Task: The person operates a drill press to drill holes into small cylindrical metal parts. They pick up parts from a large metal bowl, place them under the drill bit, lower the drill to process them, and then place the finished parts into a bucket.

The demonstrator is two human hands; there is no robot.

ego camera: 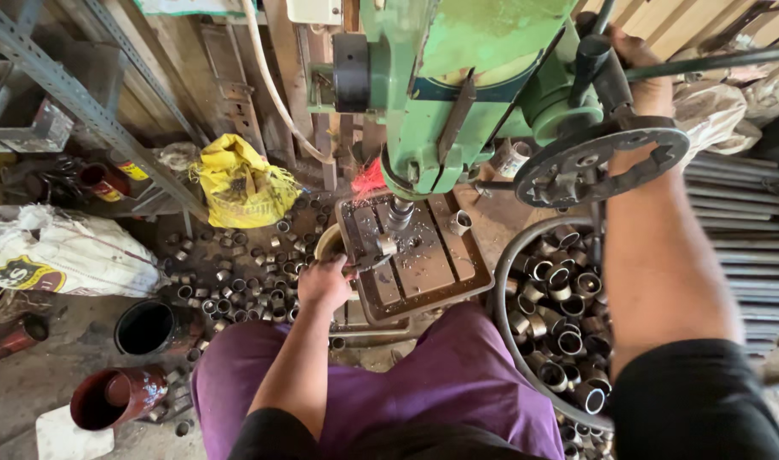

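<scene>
Fingers of your left hand (323,283) close around a small clamp or holder at the left edge of the drill-press table (458,285), pinning a short steel ring (387,245) directly under the spindle (398,213). The grip looks closed and firm, though the fingertips themselves are partly hidden behind the tool. Your right hand (641,60) is wrapped shut on the feed handle (607,72) of the green drill press (458,85), up beside the spoked wheel (602,162).

That ring is a cut piece of steel tube: rigid, small, dense for its size, and round enough to roll or spin if it is not held square. Its cut edges are probably sharp with burrs, and the metal chips scattered on the table suggest the surface is gritty and perhaps oily, so it may be slippery. Hold it by the outer wall through the clamp, as you do now, with your skin away from the bit; a bare pinch on the rim would be a poor hold.

Outward from the table, a round metal basin (502,290) on your right is heaped with the same rings (564,315), and many more rings (236,285) lie loose on the floor (32,375) to your left. Beyond them sit a yellow bag (236,183), a white sack (57,251), a black can (147,328) and a red can (117,396). Steel rods (738,221) are stacked at the far right. Your purple-clad knees (458,375) straddle the base of the table.
</scene>
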